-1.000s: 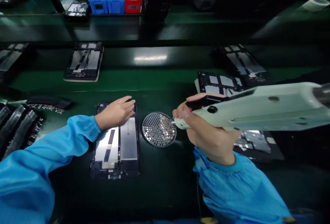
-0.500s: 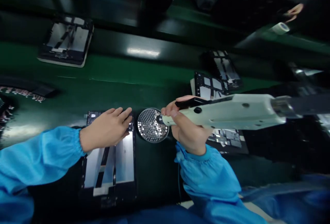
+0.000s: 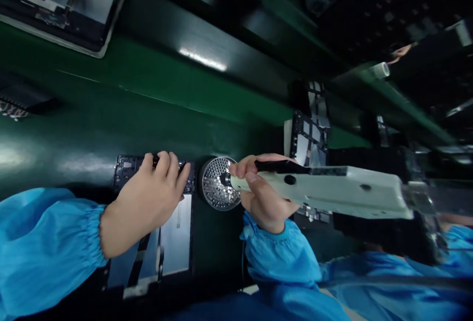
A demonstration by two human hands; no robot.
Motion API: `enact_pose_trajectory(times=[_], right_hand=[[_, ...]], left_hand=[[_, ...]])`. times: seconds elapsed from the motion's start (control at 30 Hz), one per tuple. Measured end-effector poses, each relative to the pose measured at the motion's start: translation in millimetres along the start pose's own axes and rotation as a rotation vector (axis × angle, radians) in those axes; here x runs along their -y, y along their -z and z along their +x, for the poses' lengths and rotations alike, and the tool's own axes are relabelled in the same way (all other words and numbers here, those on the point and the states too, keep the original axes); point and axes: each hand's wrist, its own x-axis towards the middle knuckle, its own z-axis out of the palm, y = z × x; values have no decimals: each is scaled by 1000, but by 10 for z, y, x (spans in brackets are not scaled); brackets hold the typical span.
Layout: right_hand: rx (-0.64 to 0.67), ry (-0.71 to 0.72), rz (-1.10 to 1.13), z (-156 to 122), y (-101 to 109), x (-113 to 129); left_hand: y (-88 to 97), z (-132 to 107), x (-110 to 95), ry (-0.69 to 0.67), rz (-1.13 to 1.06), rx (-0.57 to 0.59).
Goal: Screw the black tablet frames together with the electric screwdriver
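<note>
My left hand (image 3: 148, 197) lies palm down on the top end of a black device frame with silvery panels (image 3: 173, 234), fingers together and slightly curled over its upper edge. My right hand (image 3: 260, 195) is wrapped round a cream electric screwdriver (image 3: 321, 190), whose tip rests on a round perforated metal screw dish (image 3: 218, 183) just right of the frame. Both arms wear blue sleeves.
Another device frame (image 3: 70, 0) lies on the green belt at the top left, and more frames (image 3: 308, 136) are stacked behind the screwdriver. A tape roll (image 3: 380, 70) and another person's hand (image 3: 401, 53) show at the far right. A dark part (image 3: 15, 104) sits at the left edge.
The view has tilted and swung right. My left hand slid up to the frame's top edge and its fingers curled. The screwdriver tip stays on the screw dish.
</note>
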Motion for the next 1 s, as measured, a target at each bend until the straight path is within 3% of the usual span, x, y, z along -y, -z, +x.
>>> enact_pose_trajectory(times=[0.23, 0.43, 0.67, 0.83, 1.0], right_hand=[[-11, 23, 2, 3, 56, 44], [-24, 39, -47, 2, 85, 109], [1, 62, -110, 33, 0, 468], [46, 47, -124, 50, -116, 491], [41, 19, -70, 32, -70, 488]], left_hand=[[47, -51, -201, -24, -20, -30], [4, -46, -312, 39, -172, -44], [54, 58, -469, 10, -99, -37], [143, 117, -598, -12, -26, -96], [174, 177, -674, 3, -39, -104]])
